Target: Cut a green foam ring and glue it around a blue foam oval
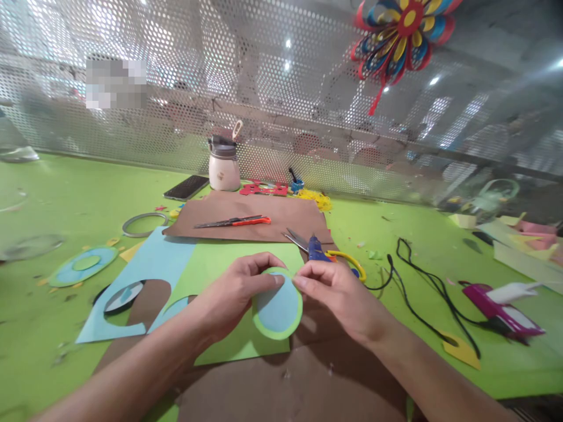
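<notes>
My left hand (235,293) and my right hand (338,299) both pinch a round paper disc (278,308), light blue in the middle with a green rim. I hold it upright just above a green paper sheet (220,275) on brown paper (308,381). Left fingers curl round the disc's left edge. Right thumb and forefinger grip its upper right edge. Behind my right hand lie a blue glue gun (315,249) and yellow-handled scissors (347,261).
A light blue sheet (149,264) with cut-out holes lies left, with a blue-green disc (83,265) and a grey ring (144,224) further left. Orange scissors (237,222), a phone (186,187) and a white bottle (224,165) sit behind. Black cable (422,287) and a pink tool (501,308) lie right.
</notes>
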Tool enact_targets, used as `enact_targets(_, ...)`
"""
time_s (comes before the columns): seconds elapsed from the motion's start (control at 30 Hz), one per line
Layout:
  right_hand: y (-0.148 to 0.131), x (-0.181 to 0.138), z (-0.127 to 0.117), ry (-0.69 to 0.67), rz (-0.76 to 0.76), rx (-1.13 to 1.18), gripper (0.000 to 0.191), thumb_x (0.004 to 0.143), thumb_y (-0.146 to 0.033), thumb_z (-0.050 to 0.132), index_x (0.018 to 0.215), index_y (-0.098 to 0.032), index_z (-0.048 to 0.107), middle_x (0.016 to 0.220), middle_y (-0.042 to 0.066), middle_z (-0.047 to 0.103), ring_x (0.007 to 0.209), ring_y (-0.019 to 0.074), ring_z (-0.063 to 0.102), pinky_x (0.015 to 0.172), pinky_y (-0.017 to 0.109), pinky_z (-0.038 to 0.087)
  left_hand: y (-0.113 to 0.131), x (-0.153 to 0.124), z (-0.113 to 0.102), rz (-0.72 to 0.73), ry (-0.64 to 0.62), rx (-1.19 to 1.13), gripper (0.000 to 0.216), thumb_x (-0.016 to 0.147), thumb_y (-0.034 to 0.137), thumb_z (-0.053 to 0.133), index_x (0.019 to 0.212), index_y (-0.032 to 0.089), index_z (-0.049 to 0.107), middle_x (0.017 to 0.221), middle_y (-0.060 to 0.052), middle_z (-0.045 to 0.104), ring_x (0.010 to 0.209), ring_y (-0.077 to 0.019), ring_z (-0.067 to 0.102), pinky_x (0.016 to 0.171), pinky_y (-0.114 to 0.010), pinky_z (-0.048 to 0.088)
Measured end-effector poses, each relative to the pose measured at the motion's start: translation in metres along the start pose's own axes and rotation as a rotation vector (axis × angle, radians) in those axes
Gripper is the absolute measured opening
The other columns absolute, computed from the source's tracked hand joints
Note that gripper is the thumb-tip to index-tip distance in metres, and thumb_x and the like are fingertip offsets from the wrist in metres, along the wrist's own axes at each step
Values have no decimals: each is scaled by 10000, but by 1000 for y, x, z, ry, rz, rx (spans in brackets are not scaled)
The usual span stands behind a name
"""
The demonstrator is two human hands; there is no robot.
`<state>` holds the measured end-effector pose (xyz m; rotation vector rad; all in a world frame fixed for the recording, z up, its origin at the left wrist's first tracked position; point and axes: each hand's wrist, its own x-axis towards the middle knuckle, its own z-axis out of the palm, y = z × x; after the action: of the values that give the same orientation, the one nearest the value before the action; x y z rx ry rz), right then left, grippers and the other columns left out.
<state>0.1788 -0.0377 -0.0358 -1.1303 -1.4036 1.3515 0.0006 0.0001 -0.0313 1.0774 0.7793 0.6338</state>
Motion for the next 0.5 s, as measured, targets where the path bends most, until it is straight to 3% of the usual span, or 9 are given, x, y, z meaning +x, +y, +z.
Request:
enact_targets(0.2,1,2,1,88,-10,58,199,852,-317,558,730,-171,613,692,-7,572,664,131,528,670,282,434,1,-1,0,11,3,25,101,759,239,617,833,176,589,674,-13,627,544,-101,531,518,-207,370)
enact_targets(0.5,1,0,1,75,-87,-132,245,884,-329,527,715,-177,619,664,-21,543,653,131,492,642,263,396,-1,0,0,-8,4,5,123,746,235,622,851,174,605,678,-19,643,552,-119,557,531,-219,396)
